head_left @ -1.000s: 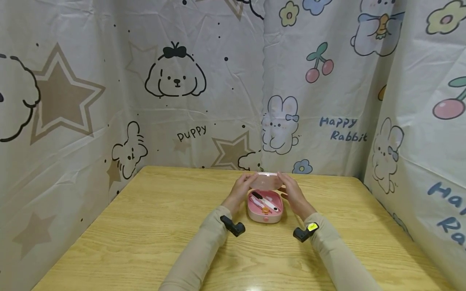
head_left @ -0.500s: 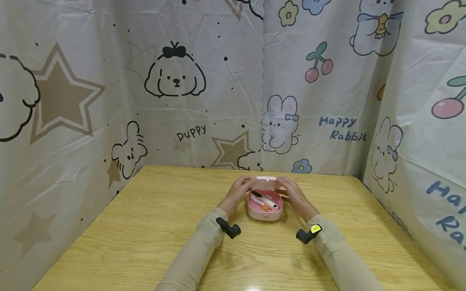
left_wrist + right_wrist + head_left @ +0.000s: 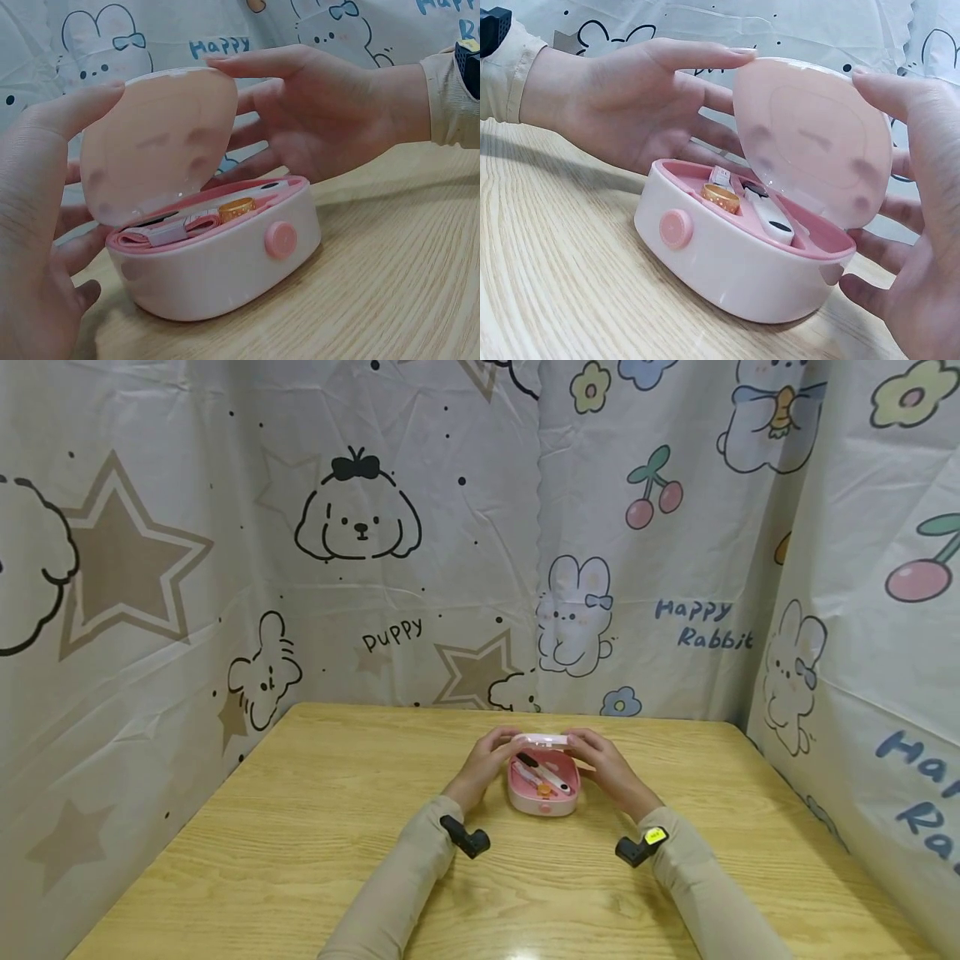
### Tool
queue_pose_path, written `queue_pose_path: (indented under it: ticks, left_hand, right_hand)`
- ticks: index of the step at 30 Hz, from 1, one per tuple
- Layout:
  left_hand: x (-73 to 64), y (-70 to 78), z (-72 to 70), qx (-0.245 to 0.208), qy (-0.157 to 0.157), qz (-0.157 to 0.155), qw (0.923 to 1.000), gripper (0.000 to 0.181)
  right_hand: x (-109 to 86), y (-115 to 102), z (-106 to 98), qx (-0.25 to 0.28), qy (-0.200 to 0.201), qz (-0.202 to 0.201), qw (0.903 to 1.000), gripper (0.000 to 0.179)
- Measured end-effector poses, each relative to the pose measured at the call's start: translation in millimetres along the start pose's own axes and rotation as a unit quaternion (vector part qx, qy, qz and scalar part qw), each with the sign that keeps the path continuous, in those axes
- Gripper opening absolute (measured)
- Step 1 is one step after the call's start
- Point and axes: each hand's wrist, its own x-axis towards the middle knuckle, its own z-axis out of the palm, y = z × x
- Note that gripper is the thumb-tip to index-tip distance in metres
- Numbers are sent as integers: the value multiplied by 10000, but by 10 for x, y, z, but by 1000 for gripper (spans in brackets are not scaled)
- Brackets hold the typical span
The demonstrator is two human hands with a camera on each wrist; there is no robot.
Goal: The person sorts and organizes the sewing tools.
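A white oval box point(image 3: 545, 807) with a pink interior and a round pink front button point(image 3: 281, 240) stands on the table, its see-through pinkish lid point(image 3: 157, 142) tilted up at the back. My left hand point(image 3: 480, 766) holds the lid's left side, thumb on the upper edge and fingers behind. On the other side my right hand point(image 3: 611, 768) grips it likewise. Inside lie a gold-coloured thimble point(image 3: 721, 198), a folded pink-and-white tape measure point(image 3: 169, 234) and a slim white tool point(image 3: 771, 219) with a black oval mark. A dark-ended piece point(image 3: 527, 760) shows at the back left.
The box is on a light wood-grain table point(image 3: 337, 827), towards its far side. Behind it and at both sides hang pale curtains point(image 3: 450, 568) printed with cartoon animals. Each sleeve carries a black wrist camera point(image 3: 465, 837).
The lid has swung forward and down towards the box, so less of its face shows in the head view. Both hands came down with it, and the wrists have spread slightly apart.
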Motion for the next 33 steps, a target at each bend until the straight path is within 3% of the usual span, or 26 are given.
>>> queue_pose_path:
  ticks: [17, 33]
  left_hand:
    - [-43, -95, -86, -136, -573, 221, 9980, 50]
    - [-97, -135, -160, -244, -1026, -17, 9944, 53]
  right_hand:
    - [-105, 53, -64, -481, -155, 24, 9987, 54]
    - [-172, 117, -100, -489, -311, 172, 9982, 55]
